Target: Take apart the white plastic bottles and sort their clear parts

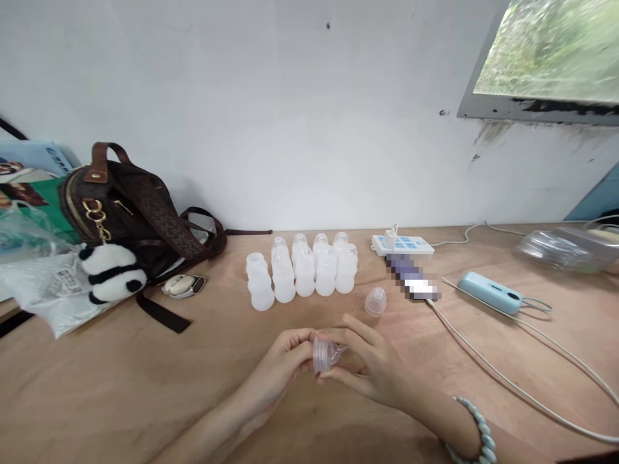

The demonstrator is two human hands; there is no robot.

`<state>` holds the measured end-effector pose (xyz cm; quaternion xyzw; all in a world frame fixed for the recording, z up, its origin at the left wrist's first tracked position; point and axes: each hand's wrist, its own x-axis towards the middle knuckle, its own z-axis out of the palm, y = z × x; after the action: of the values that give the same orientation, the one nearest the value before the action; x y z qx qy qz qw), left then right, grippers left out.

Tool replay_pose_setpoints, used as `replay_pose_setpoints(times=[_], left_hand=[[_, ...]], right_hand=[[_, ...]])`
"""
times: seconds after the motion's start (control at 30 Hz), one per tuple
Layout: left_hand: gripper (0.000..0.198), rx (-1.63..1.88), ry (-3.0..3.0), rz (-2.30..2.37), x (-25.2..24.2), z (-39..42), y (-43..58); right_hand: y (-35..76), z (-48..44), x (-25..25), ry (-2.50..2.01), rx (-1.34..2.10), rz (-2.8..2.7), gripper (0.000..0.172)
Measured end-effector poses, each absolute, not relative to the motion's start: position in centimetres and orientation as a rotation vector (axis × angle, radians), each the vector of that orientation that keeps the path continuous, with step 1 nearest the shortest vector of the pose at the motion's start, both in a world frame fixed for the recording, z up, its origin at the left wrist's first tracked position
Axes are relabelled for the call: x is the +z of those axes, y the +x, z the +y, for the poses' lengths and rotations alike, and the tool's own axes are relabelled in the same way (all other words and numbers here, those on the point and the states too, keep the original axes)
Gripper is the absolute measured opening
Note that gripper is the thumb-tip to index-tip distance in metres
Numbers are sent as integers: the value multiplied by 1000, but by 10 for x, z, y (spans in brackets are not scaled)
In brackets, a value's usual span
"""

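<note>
Between my two hands, above the wooden table, is a clear baby bottle nipple set in its screw ring (323, 354), lying on its side with the tip toward the right. My left hand (290, 354) is closed on the ring's left, open end. The fingers and thumb of my right hand (365, 361) grip the ring from the nipple side. A clear dome cap (376, 301) stands on the table beyond my right hand. Farther back stands an uncapped white baby bottle (260, 283), at the left end of several capped bottles (304, 274) in two rows.
A brown backpack (130, 200) with a panda charm (113, 274) sits at left, by a plastic bag (43, 283) and a computer mouse (184, 285). At right are a power strip (411, 245), a blurred phone (411, 277), a blue power bank (491, 292) and a white cable (488, 367).
</note>
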<state>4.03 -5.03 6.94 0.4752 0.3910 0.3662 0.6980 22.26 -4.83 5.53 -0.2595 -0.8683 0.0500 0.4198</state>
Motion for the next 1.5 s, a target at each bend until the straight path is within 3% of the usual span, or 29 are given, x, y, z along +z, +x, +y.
replay_pose_setpoints(times=[0.13, 0.33, 0.5, 0.73, 0.87, 0.97, 1.07, 1.5], left_hand=[[12, 817, 1036, 810, 72, -51, 41], [22, 840, 1003, 669, 70, -34, 25], [16, 861, 1332, 895, 72, -6, -1], [18, 351, 1901, 1300, 67, 10, -33], [17, 257, 1989, 1333, 64, 10, -38], [19, 205, 2044, 1339, 63, 13, -41], [21, 167, 2117, 1353, 61, 16, -44], [28, 203, 2196, 1274, 67, 8, -35]], right_hand=[[221, -49, 53, -575, 141, -2117, 29], [234, -35, 44, -659, 481, -1753, 36], [250, -20, 56, -952, 234, -1841, 33], [256, -12, 53, -1170, -58, -2262, 34], [259, -4, 42, -1255, -440, -2422, 45], [262, -2, 39, -1306, -589, -2501, 41], [263, -3, 38, -1363, -613, -2579, 34], [261, -2, 35, -1363, -462, -2573, 33]])
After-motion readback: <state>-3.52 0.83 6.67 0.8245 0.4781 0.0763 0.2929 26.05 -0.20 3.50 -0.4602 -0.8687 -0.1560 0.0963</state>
